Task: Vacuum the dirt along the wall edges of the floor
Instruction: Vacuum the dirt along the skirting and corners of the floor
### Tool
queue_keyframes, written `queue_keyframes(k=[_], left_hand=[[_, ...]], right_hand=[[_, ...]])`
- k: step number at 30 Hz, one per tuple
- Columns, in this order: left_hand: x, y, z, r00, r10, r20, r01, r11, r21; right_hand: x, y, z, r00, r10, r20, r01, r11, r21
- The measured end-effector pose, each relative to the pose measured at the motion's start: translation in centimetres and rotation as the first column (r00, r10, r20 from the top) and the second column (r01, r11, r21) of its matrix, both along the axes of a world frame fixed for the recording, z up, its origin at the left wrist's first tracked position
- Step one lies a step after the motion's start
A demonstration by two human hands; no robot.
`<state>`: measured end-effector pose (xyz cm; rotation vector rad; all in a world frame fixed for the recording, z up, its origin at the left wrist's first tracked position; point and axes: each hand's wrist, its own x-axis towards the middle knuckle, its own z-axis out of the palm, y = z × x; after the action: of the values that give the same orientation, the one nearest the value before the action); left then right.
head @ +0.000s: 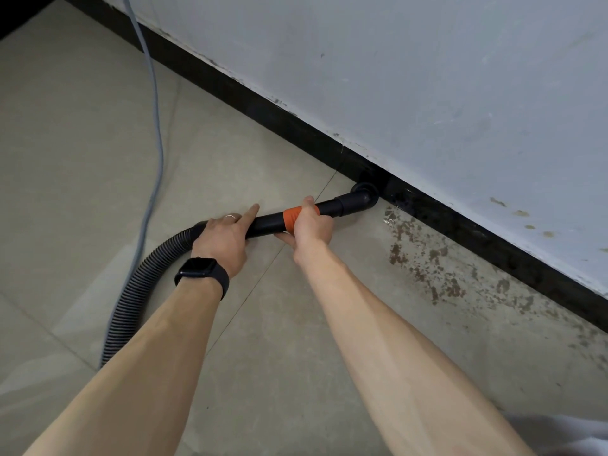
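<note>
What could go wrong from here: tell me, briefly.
The wand holds its nozzle at the black skirting, short of the brown dirt patch; a shallow pass may leave it. The grey cable and ribbed hose trail on the floor beside the left hand; they could snag or trip.

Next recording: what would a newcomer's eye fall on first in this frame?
Two bare forearms reach into the middle of the view, where the left hand and right hand both grip a black vacuum tube, the right on its orange band. The nozzle sits against the black skirting, and brown dirt speckles the floor beside it along the wall.
</note>
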<state>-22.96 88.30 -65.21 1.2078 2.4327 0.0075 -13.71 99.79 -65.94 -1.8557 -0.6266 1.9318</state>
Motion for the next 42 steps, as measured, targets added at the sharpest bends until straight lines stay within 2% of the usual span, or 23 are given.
queue_keyframes(k=[9,14,18,21,26,34,38,42], left_hand=[[0.5,-0.2,1.2,1.0,-0.019,0.003,0.019,1.0,0.0],[0.9,-1.6,3.1,0.998,-0.028,-0.064,0.022,0.997,-0.081],[1.7,-2.2,4.2,1.0,-0.012,-0.017,0.009,0.99,-0.138],[2.5,-2.0,4.4,0.999,-0.022,0.023,0.026,0.983,-0.182],[2.7,-1.9,4.0,0.992,-0.095,0.079,0.114,0.95,-0.291],[2.5,-4.8,3.7,0.978,-0.136,0.161,0.205,0.783,-0.587],[2.8,-5.1,3.3,0.974,-0.166,0.157,0.228,0.754,-0.617],[2.9,-4.4,3.0,0.98,-0.126,0.156,0.191,0.822,-0.537]], right_hand=[[0.6,-0.3,0.1,0.999,0.005,-0.042,-0.005,1.0,0.001],[1.8,-0.2,0.6,0.967,0.183,-0.174,-0.194,0.98,-0.043],[2.8,-0.2,0.8,0.947,0.27,-0.172,-0.275,0.962,-0.003],[3.4,-0.6,0.6,0.958,0.257,-0.125,-0.256,0.966,0.019],[5.6,-3.3,0.4,0.991,0.117,-0.07,-0.117,0.993,-0.007],[7.7,-11.6,-0.8,0.995,0.1,-0.018,-0.101,0.994,-0.041],[8.0,-12.9,-1.5,0.992,0.116,0.049,-0.115,0.993,-0.015],[7.7,-10.9,-1.9,0.995,0.09,0.035,-0.091,0.996,0.024]])
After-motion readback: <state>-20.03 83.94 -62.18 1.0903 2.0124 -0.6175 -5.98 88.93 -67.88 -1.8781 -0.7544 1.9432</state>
